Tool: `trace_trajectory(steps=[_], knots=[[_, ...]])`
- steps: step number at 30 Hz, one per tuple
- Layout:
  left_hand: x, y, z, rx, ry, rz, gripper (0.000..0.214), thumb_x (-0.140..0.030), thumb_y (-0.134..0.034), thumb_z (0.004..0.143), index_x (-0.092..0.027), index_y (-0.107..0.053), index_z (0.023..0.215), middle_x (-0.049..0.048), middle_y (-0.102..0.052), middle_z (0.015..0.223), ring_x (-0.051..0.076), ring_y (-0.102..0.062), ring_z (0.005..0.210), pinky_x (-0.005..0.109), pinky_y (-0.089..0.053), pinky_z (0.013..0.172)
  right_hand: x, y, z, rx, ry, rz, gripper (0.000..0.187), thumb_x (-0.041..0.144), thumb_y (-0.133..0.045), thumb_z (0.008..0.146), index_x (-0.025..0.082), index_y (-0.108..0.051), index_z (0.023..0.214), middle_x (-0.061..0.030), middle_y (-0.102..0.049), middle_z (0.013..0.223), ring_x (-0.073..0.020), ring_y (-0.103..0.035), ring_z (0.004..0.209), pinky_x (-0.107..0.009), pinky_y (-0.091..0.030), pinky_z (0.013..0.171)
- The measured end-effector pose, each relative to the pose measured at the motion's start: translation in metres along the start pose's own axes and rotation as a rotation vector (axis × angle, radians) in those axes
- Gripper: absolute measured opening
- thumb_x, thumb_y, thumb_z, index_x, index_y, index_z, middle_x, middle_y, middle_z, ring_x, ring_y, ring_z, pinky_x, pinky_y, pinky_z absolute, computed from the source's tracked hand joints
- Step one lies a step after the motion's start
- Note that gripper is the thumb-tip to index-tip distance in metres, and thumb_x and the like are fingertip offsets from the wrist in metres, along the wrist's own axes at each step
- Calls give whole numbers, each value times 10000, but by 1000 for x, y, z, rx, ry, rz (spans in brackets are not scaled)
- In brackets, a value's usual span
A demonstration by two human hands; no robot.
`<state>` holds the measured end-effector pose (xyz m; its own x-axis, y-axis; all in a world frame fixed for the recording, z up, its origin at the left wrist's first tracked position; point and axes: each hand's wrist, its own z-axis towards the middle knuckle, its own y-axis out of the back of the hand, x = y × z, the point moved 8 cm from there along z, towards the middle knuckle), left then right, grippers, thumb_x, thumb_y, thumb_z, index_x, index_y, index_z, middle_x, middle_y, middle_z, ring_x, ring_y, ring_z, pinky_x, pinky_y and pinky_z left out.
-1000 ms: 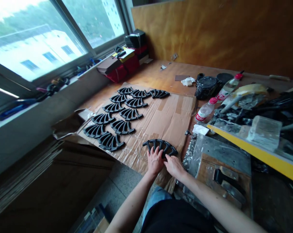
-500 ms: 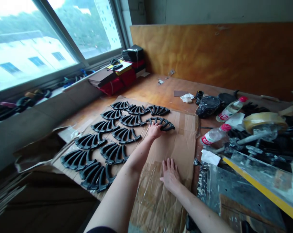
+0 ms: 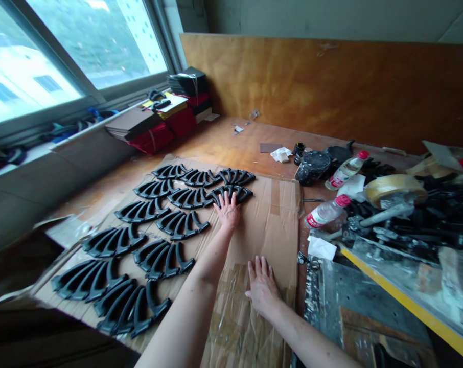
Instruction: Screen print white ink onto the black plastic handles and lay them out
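Observation:
Several black fan-shaped plastic parts lie in rows on a flattened cardboard sheet [image 3: 277, 209]. My left hand [image 3: 227, 210] reaches far forward with its fingers spread, resting on the near edge of one black part [image 3: 233, 194] at the right end of the middle row. My right hand [image 3: 261, 286] lies flat and open on the cardboard near me, holding nothing. Another part [image 3: 237, 177] lies just beyond the one under my left hand.
To the right are two plastic bottles [image 3: 323, 213], a black round container [image 3: 311, 167], a roll of tape [image 3: 394, 187], dark clutter and a yellow-edged panel [image 3: 403, 301]. A wooden board [image 3: 311, 87] backs the bench. Red and black boxes [image 3: 158, 130] sit by the window.
My left hand carried the black part from the near edge of the cardboard to the far rows and set it down; its fingers have now opened. My right hand let go and rests flat.

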<state>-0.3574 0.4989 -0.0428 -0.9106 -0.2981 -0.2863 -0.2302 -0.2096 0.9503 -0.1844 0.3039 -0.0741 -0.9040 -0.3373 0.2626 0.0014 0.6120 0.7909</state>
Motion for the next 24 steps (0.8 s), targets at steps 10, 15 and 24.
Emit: trace_trajectory(steps=[10, 15, 24], knots=[[-12, -17, -136, -1, -81, -133, 574, -402, -352, 957, -95, -465, 1429, 204, -350, 1551, 336, -240, 1473, 539, -190, 1190, -4, 37, -36, -39, 216, 168, 651, 335, -775, 750, 116, -580, 1331, -224, -517, 1413, -360, -420, 1367, -493, -383, 1092], [-9, -2, -177, 158, 146, -453, 530, -358, -520, 852, -94, -548, 1311, 208, -464, 1471, 353, -318, 1432, 547, -237, 1166, -69, 60, -151, -244, 373, 315, 407, 345, -612, 909, 234, -625, 1300, -73, -669, 1267, -218, -591, 1221, -351, -454, 1042], [-197, 106, -253, 172, 98, -1243, 514, -582, -485, 862, -130, -621, 1065, 22, -653, 702, 115, -604, 589, 267, -521, 639, -217, 1, -293, -437, 325, 59, 701, 397, -666, 870, 155, -405, 1473, -147, -352, 1542, -271, -269, 1461, -537, -178, 1207]])
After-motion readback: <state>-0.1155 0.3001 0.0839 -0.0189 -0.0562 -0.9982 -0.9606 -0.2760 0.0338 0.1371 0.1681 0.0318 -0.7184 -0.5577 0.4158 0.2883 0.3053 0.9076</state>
